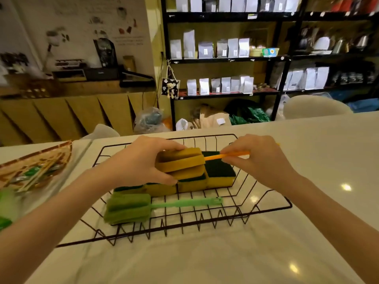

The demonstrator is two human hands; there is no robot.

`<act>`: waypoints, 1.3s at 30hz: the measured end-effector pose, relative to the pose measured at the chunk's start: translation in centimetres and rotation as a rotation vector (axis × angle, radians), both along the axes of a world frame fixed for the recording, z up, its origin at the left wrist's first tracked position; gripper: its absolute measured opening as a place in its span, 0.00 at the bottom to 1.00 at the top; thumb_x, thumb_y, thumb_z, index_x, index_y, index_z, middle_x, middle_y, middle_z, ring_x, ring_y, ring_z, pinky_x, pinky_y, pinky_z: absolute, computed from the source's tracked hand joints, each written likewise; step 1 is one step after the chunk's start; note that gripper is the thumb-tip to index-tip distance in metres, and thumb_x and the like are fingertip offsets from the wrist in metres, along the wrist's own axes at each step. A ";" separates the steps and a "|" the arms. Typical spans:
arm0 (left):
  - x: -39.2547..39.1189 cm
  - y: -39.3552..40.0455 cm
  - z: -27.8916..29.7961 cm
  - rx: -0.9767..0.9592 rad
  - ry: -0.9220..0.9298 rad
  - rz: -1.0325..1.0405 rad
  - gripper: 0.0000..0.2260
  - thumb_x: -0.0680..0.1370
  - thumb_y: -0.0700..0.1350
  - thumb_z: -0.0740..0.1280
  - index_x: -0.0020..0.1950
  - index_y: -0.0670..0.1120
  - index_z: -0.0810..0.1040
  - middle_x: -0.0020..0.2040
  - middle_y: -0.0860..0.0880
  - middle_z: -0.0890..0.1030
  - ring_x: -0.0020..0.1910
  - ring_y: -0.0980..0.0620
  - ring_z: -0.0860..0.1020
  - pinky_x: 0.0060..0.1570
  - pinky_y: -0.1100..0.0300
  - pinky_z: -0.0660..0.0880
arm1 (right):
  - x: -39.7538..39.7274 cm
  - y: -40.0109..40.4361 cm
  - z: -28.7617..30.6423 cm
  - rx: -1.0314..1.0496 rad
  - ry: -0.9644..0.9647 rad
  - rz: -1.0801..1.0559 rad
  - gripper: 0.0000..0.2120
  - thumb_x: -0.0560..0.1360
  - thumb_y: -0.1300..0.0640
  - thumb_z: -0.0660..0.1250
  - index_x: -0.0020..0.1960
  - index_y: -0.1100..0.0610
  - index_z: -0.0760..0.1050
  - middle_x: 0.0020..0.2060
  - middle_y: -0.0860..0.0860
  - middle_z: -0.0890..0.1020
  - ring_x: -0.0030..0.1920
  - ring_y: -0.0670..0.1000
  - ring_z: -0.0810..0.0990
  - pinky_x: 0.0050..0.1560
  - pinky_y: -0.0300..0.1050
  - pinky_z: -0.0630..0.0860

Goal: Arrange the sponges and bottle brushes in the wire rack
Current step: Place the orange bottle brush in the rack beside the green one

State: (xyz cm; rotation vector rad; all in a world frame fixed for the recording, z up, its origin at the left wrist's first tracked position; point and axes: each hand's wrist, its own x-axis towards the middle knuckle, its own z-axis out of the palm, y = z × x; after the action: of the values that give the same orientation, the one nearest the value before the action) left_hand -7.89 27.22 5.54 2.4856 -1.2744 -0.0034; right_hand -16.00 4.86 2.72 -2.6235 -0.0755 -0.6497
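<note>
Counter [205,259]: the white top carries everything you are working on; the wire rack sits on it, square in front of you.
Wire rack [272,203]: black and open-topped, this is your landmark. Its floor is made of thin, spaced wires.
Sponges [220,173]: a row of yellow blocks with dark green tops runs across the middle of the rack, packed side by side and touching.
Green bottle brush [128,208]: it lies flat in the near part of the rack, in front of the sponge row, with its foam head to your left and its handle pointing right.
Yellow bottle brush [180,162]: you hold it over the sponge row, above the rack's middle. Whether it rests on the sponges is not clear.
Left hand [141,160]: wrapped around the yellow foam head, gripping it.
Right hand [260,158]: fingers pinched closed on the orange handle [225,155].
Risk, sponges: if you press the brush down onto the row, you could tip or shove the blocks out of line.
Risk, handle: if you set it down at an angle, the thin handle could slip between the wires and snag.
Risk, space: the far strip of the rack looks narrow, so the head may end up riding on the sponges.
</note>
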 end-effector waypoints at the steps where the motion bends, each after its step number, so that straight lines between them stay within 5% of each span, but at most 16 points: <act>1: 0.2 0.9 -0.2 0.000 0.001 0.016 0.29 0.66 0.52 0.74 0.65 0.58 0.68 0.52 0.62 0.71 0.49 0.61 0.71 0.43 0.73 0.69 | 0.4 0.8 -0.1 -0.005 0.007 0.020 0.08 0.71 0.53 0.69 0.49 0.50 0.82 0.43 0.48 0.85 0.44 0.47 0.77 0.47 0.48 0.76; 5: 0.7 3.9 -1.0 0.028 0.020 0.082 0.29 0.67 0.51 0.74 0.66 0.57 0.68 0.53 0.61 0.71 0.52 0.59 0.71 0.45 0.73 0.67 | 2.1 3.5 -0.5 -0.075 0.085 0.077 0.07 0.71 0.52 0.69 0.48 0.49 0.82 0.41 0.47 0.84 0.40 0.45 0.75 0.41 0.41 0.72; 14: 0.7 7.1 -3.3 0.201 0.173 0.079 0.26 0.69 0.52 0.72 0.65 0.60 0.67 0.47 0.67 0.68 0.45 0.64 0.69 0.41 0.75 0.63 | 3.5 7.7 -1.5 -0.326 0.490 0.282 0.08 0.73 0.50 0.66 0.50 0.49 0.79 0.41 0.45 0.81 0.42 0.45 0.77 0.45 0.41 0.76; 20: 1.2 7.6 -2.1 0.053 0.150 0.059 0.25 0.68 0.54 0.72 0.59 0.65 0.65 0.50 0.66 0.70 0.52 0.63 0.71 0.45 0.72 0.70 | 3.9 7.3 -1.2 -0.304 0.500 0.337 0.07 0.73 0.52 0.65 0.51 0.48 0.77 0.44 0.46 0.83 0.44 0.46 0.79 0.47 0.43 0.77; 23: 1.1 7.5 -0.7 -0.323 0.228 0.101 0.32 0.61 0.56 0.74 0.59 0.68 0.61 0.54 0.69 0.68 0.55 0.68 0.70 0.47 0.73 0.73 | 4.1 6.0 0.1 -0.150 0.394 0.316 0.05 0.72 0.54 0.67 0.47 0.46 0.79 0.40 0.45 0.83 0.41 0.44 0.80 0.46 0.43 0.79; 26: 1.2 6.3 -0.4 -0.686 0.488 0.138 0.45 0.59 0.56 0.77 0.70 0.61 0.54 0.59 0.66 0.67 0.58 0.65 0.72 0.53 0.70 0.71 | 4.2 5.1 1.7 0.171 0.277 0.325 0.05 0.71 0.58 0.68 0.45 0.49 0.79 0.39 0.48 0.84 0.41 0.45 0.82 0.42 0.35 0.80; 29: 0.6 4.3 -1.0 -0.577 0.583 0.149 0.44 0.61 0.56 0.73 0.73 0.55 0.55 0.68 0.58 0.68 0.60 0.61 0.73 0.52 0.70 0.72 | 4.1 5.5 2.3 0.650 0.183 0.362 0.06 0.71 0.63 0.68 0.47 0.55 0.78 0.37 0.49 0.85 0.42 0.50 0.85 0.40 0.43 0.83; 33: -0.6 2.1 -2.0 -0.402 0.591 0.068 0.21 0.71 0.46 0.70 0.63 0.48 0.74 0.58 0.52 0.81 0.53 0.58 0.80 0.56 0.63 0.76 | 3.9 6.6 2.0 1.003 0.094 0.380 0.06 0.72 0.62 0.66 0.46 0.53 0.77 0.36 0.49 0.85 0.43 0.51 0.85 0.40 0.47 0.83; 36: -0.9 1.4 -2.4 -0.406 0.463 0.140 0.10 0.73 0.44 0.69 0.54 0.47 0.81 0.48 0.49 0.85 0.46 0.56 0.83 0.51 0.59 0.80 | 3.7 6.9 1.5 1.081 0.108 0.363 0.05 0.72 0.61 0.65 0.47 0.56 0.77 0.37 0.51 0.86 0.43 0.52 0.85 0.41 0.46 0.83; 39: -0.5 1.6 -2.4 -0.355 0.399 0.189 0.07 0.72 0.42 0.70 0.50 0.46 0.82 0.41 0.49 0.86 0.40 0.57 0.84 0.43 0.62 0.81 | 3.2 6.3 1.2 0.878 0.251 0.295 0.06 0.73 0.59 0.65 0.47 0.58 0.79 0.39 0.52 0.86 0.42 0.51 0.85 0.42 0.44 0.83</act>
State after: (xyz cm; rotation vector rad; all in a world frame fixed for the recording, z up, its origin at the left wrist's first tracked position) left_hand -8.40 28.87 3.11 2.1487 -0.7958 -0.1982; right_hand -12.82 11.15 3.88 -1.7708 -0.0765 -0.1709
